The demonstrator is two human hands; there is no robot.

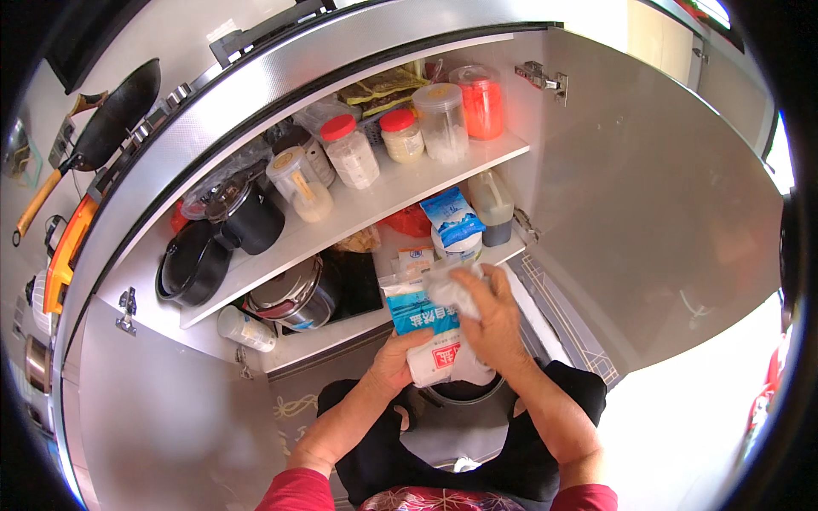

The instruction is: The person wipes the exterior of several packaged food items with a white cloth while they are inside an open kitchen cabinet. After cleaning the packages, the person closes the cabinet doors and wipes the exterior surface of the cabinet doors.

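My left hand (395,361) grips the lower left side of a blue-and-white bag of salt (419,313), held tilted in front of the cabinet. My right hand (494,324) is closed on a crumpled white cloth (453,288) against the upper right part of the bag. The cloth is slightly blurred, and part of it is hidden by my fingers. Just beyond the bag, a small white-and-orange packet (416,258) stands on the cabinet floor. Beside it a blue-and-white packet (452,215) lies on top of a white tub (458,245).
The upper shelf (358,230) bears red-lidded jars (351,153), clear canisters (440,123) and black pots (194,264). Below stand a steel pot (298,294), a white canister (247,329) and a bottle of dark liquid (491,207). Open cabinet doors (656,196) flank me on both sides.
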